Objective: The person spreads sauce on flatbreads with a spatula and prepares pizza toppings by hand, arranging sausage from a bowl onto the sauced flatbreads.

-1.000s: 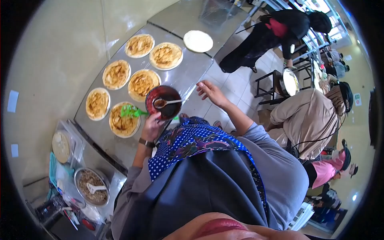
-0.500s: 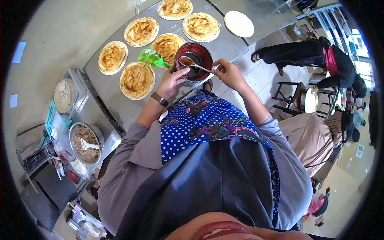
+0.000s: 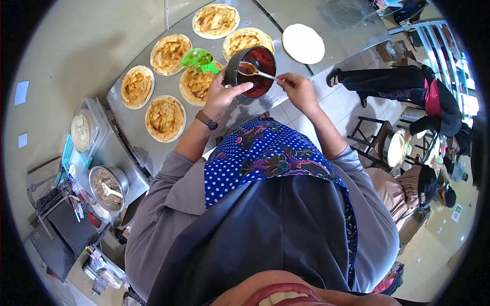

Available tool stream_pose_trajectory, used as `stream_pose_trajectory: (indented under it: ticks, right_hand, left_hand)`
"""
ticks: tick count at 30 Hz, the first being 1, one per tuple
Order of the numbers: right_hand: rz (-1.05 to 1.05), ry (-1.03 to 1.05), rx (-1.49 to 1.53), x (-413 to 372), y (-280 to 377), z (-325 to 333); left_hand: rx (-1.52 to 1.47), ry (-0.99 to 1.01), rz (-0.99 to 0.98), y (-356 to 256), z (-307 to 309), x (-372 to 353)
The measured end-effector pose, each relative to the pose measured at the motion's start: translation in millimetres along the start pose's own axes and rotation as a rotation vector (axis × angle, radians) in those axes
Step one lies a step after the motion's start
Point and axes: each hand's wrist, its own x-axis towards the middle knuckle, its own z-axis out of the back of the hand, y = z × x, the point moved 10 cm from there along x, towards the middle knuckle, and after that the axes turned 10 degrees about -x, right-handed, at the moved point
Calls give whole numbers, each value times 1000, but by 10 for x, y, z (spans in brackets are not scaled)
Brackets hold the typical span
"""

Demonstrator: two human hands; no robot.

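My left hand (image 3: 222, 96) is wrapped round the near left side of a dark bowl (image 3: 269, 61) with a red inside, which is tilted. A green spatula (image 3: 198, 60) sticks out from the same hand, over the flatbreads. Between the fingers of my right hand (image 3: 301, 94) is the handle of a spoon (image 3: 249, 69), whose head holds brown sauce inside the bowl. Several round flatbreads smeared with brown sauce, one of them the nearest flatbread (image 3: 166, 118), lie on the metal table (image 3: 120, 102). A plain pale round (image 3: 303, 44) lies at the right.
At the left stand a metal pot (image 3: 106, 186) of crumbly filling with a white scoop and a clear container (image 3: 81, 133). On the right, a person in black (image 3: 388, 81) is near a stool (image 3: 371, 137) and a round pan (image 3: 396, 148). Others are farther back.
The bowl has tipped more to the right, and the green spatula is raised with it. The spoon has shifted slightly right. The table appears lower in view. The person in black has bent an arm toward the pan.
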Motion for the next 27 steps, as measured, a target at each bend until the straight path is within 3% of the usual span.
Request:
stream_pose_trajectory:
  ticks: [2,7,9,14,17,19,23,27]
  right_hand:
    - [140,-139,36,173,-60,287]
    - [122,-183,55,392,-448,559]
    - [218,-200,32,439,-462,584]
    - [18,-92,201,564,-858,483]
    - [-114,73,437,642,-1116,290]
    - [-341,308,680,570,-1170,113]
    - [-457,345,880,556,-1274,139]
    - [-487,304,892,582,-1384,313]
  left_hand:
    - [98,53,-31,-130,-148,160]
    - [59,76,-11,-148,-372,514]
    - [99,38,-14,-203,-445,653]
    - [162,57,-12,-287,-742,893]
    - [176,34,55,-229,-822,1012]
    - [170,22,44,-176,-833,1094]
    - [144,-7,86,-112,-891,1152]
    - [83,-101,181,19,-882,1194]
